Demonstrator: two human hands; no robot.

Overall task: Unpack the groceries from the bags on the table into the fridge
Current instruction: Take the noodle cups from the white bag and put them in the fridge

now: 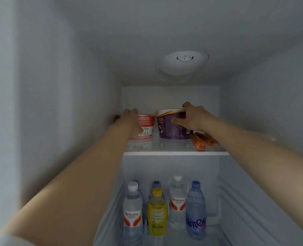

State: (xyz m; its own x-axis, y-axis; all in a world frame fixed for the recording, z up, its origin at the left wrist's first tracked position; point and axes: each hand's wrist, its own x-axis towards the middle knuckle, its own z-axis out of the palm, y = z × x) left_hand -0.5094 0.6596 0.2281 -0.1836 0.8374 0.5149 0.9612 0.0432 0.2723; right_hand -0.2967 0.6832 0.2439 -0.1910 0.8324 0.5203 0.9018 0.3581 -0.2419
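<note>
On the fridge's top shelf (175,153) we see two instant-noodle cups (146,126) side by side, carrots (200,139) to their right; bottles (165,208) stand below.

Carrots (203,139) partly behind right forearm.

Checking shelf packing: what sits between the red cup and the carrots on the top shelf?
Head view: the purple tub stands between the red cup and the carrots, with the right hand gripping it. A narrow bare gap separates cup and tub.
</note>
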